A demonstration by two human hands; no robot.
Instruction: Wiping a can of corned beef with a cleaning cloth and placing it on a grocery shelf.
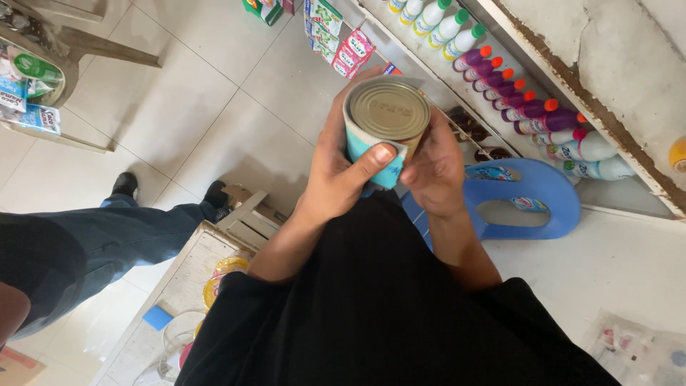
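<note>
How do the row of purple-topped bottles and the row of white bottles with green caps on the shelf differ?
The purple bottles have orange caps and dark violet upper bodies; the white bottles have green caps and pale bodies. The purple bottles sit nearer the blue stool, the white bottles farther along the shelf. Both rows stand packed side by side on that shelf, beyond the can held in both hands.

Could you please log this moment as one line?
left hand: grips tin can | right hand: at can's side | can: unopened, teal label | behind: blue stool
</note>
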